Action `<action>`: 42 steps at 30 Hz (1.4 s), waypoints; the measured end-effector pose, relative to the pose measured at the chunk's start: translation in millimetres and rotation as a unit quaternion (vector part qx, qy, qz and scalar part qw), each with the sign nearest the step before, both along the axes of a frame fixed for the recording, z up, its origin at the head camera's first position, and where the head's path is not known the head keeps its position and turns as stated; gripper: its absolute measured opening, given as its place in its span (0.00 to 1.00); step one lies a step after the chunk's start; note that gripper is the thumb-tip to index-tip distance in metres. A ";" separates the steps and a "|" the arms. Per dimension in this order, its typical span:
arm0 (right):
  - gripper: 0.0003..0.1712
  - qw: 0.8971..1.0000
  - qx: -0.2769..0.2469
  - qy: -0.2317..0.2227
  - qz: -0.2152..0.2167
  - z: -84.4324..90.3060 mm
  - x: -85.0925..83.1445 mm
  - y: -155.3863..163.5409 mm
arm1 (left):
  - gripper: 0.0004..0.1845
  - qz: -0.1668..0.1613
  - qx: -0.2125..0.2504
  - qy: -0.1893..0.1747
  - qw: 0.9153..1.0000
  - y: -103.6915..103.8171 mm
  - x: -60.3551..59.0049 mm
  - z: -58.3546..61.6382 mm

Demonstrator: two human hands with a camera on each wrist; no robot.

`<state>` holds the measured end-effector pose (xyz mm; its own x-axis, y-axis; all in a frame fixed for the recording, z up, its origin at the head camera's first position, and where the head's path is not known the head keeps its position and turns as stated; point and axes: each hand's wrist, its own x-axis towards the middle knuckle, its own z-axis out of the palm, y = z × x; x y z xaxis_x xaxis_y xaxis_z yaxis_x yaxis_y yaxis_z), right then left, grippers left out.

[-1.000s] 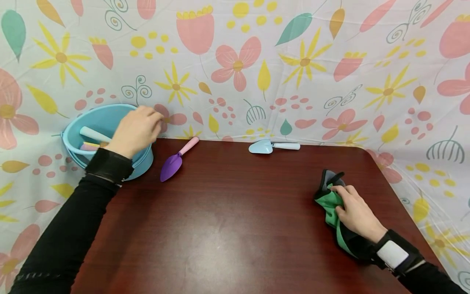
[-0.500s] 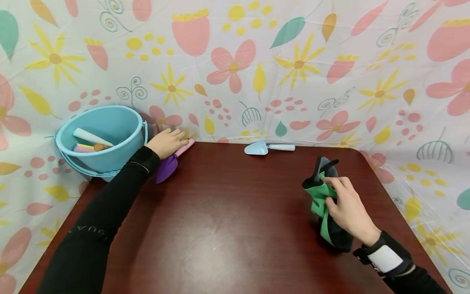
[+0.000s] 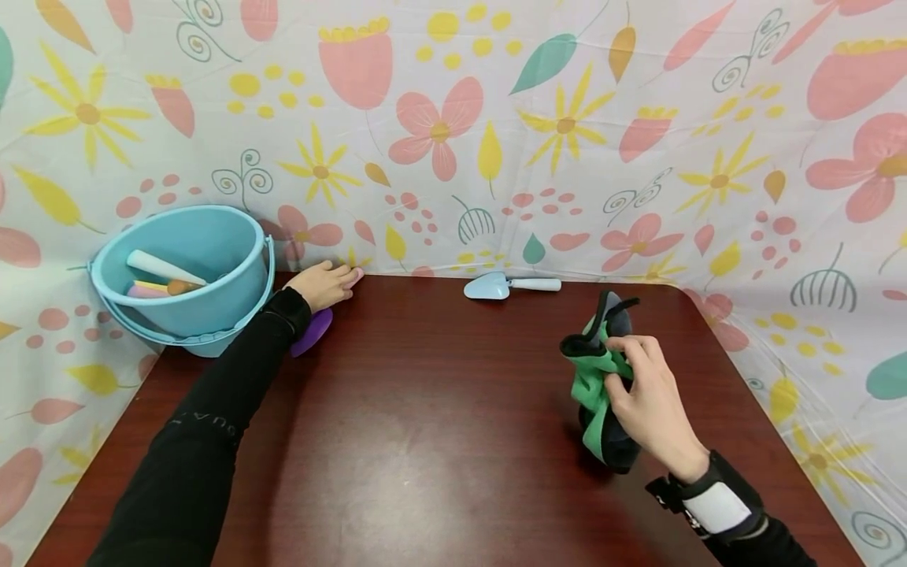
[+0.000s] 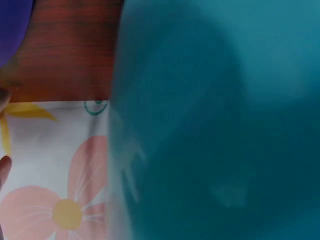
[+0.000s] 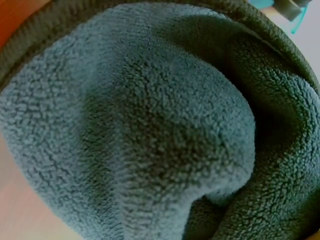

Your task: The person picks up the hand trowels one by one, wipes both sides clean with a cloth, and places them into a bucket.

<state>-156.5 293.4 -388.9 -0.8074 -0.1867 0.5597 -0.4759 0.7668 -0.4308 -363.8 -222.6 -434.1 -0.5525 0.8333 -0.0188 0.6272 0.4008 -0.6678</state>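
Observation:
My left hand (image 3: 322, 285) holds the pink handle of a purple hand trowel (image 3: 312, 332) at the table's back left. Most of that handle is hidden under the fingers; the left wrist view catches only fingertips and the purple blade (image 4: 12, 30). My right hand (image 3: 648, 394) pinches a green and black fabric item (image 3: 595, 394) at the right of the table. Its inside is a grey fleece lining (image 5: 165, 120) with a ribbed edge, filling the right wrist view. What kind of article it is, I cannot tell.
At the back left stands a light blue bucket (image 3: 244, 260) with a white-handled object (image 3: 163, 266) and small coloured pieces in it. A light blue trowel with a white handle (image 3: 534, 284) lies along the back edge. A flowered curtain (image 3: 439, 213) hangs behind the brown table (image 3: 425, 394).
My left hand has moved from over the bucket rightward and down onto the trowel's handle. The right hand has brought the fabric item leftward, its open end rising slightly.

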 end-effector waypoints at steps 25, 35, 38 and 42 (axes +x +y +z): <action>0.23 0.998 -0.063 0.005 0.016 2.4 -5.0 -29.9 | 0.08 -0.011 0.062 -0.007 0.998 -6.4 11.0 29.0; 0.21 0.994 -0.107 0.000 0.032 15.0 -11.5 -56.6 | 0.12 0.004 0.163 -0.025 0.986 4.1 28.3 47.9; 0.21 0.991 -0.124 0.000 0.041 17.8 -14.6 -65.1 | 0.08 0.009 0.190 -0.008 0.982 9.6 34.0 50.0; 0.19 0.989 -0.140 -0.001 0.049 20.1 -17.7 -74.7 | 0.07 0.007 0.249 -0.007 0.968 19.2 41.5 50.5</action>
<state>-174.2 218.7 -368.8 -0.7940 -0.1018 0.5993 -0.5410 0.5680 -0.6203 -322.3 -203.4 -383.6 -0.5664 0.7335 0.3757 0.6271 0.6794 -0.3809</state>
